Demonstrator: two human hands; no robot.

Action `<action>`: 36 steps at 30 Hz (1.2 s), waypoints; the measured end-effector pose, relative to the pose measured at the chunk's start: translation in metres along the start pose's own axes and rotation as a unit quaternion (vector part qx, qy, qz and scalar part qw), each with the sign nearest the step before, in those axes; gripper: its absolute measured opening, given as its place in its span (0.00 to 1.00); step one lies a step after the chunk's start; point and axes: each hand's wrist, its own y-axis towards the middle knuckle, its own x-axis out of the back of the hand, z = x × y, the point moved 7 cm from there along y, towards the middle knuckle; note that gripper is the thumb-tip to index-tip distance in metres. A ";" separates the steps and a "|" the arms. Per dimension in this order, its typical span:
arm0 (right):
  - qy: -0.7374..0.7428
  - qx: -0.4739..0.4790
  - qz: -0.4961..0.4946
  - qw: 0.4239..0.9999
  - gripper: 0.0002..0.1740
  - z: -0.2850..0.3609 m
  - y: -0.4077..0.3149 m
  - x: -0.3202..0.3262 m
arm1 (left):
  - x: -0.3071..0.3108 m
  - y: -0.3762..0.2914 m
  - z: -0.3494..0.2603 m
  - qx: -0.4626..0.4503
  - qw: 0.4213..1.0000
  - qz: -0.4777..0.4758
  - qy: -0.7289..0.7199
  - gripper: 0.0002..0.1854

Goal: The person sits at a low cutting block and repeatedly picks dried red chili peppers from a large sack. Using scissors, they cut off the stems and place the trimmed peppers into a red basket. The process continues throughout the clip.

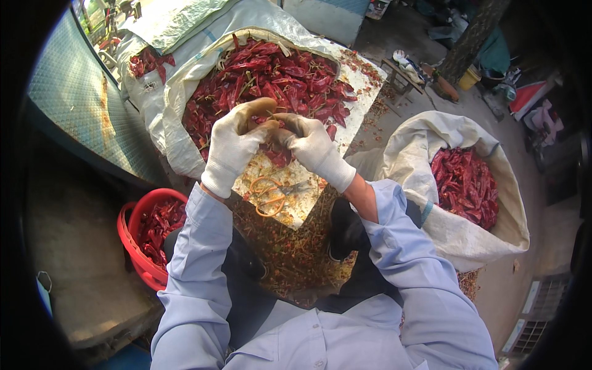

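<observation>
My left hand (238, 141) and my right hand (312, 145), both in white work gloves with stained fingertips, meet over the near edge of a heap of dried red chillies (277, 78). Between the fingers of both hands is a dried red chilli (260, 119), mostly covered by them. The heap spills from the mouth of a white woven sack (178, 106) onto a pale board (356, 92). Below my hands, scissors with orange handles (269, 213) lie on the board among chilli crumbs and seeds; their blades are hard to make out.
A red plastic basket (134, 247) of chillies stands at my left, beside a brown surface (88, 286). An open white sack (504, 194) of chillies stands at my right. Stems and scraps (296, 259) litter the ground between my feet. A small wooden stool (402, 76) and a tree trunk (471, 41) are farther back.
</observation>
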 end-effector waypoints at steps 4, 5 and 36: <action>-0.015 -0.043 0.063 0.997 0.20 0.003 -0.003 -0.007 | -0.002 -0.005 0.001 0.045 0.999 0.018 0.010 0.11; -0.010 -0.068 0.075 0.995 0.20 0.002 -0.004 -0.008 | -0.002 -0.007 0.000 0.051 0.999 0.009 -0.005 0.11; 0.143 -0.032 0.111 0.983 0.21 0.018 -0.016 0.007 | 0.008 -0.022 0.005 0.144 0.989 0.002 -0.038 0.14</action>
